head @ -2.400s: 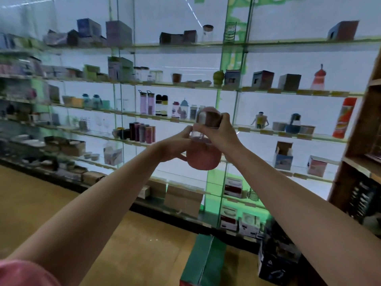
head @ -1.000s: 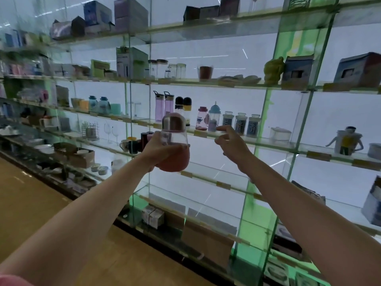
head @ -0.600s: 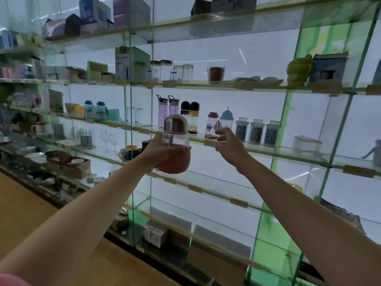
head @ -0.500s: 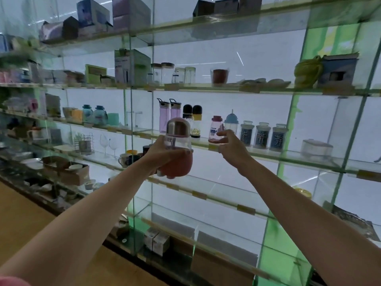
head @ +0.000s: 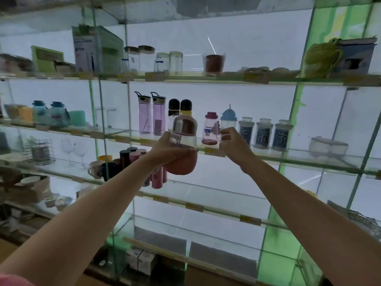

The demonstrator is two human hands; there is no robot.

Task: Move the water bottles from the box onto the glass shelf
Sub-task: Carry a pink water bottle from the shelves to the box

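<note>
The rounded clear water bottle with a pink base and metallic cap [head: 183,144] is held upright in front of the glass shelf [head: 288,158], gripped round its middle by the left hand [head: 169,148]. Just to its right, the right hand [head: 232,144] is curled against a small blue-capped bottle [head: 227,120]; whether it is actually gripped cannot be told.
</note>
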